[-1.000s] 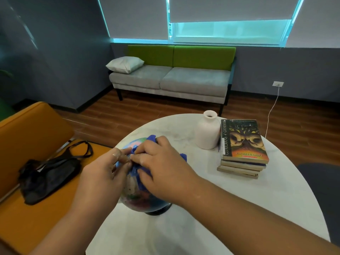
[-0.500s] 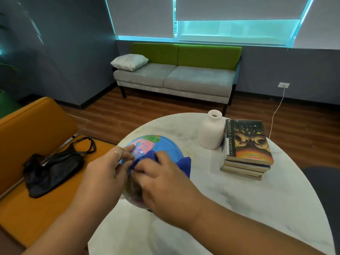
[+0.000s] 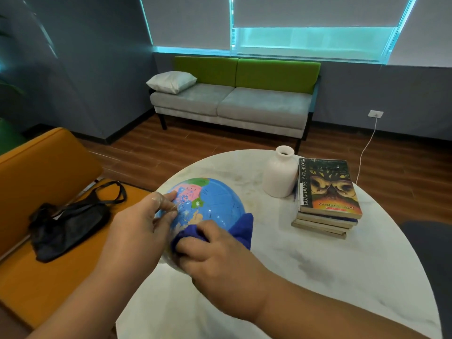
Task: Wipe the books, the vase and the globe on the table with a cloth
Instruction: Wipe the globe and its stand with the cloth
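The globe (image 3: 215,204) sits at the table (image 3: 318,277) edge, about 10 o'clock from the table's middle and nearest the person, likely so both arms reach it without stretching. The left hand (image 3: 137,231) cups the ball from its 9 o'clock side, fingers bent round the curve with the tips on the pink and blue print. This grip looks meant to stop the ball spinning on its stand while it is rubbed. The stand itself is hidden under the hands.

The right hand (image 3: 220,260) comes in from 5 o'clock, its fingers curled over a bunched blue cloth (image 3: 241,228) and pressing it against the globe's lower front. A loose fold of cloth sticks out toward 3 o'clock. Bunching gives a thick pad that follows the round surface better than a flat sheet would.

The vase (image 3: 281,174) stands upright at the table's 12 o'clock, and the books (image 3: 327,199) are stacked just beside it at 1 o'clock, possibly touching. Both are well apart from the globe, so the wiping hand has room.

By my reading the globe is the item in hand, and whether the vase and books are already wiped cannot be told
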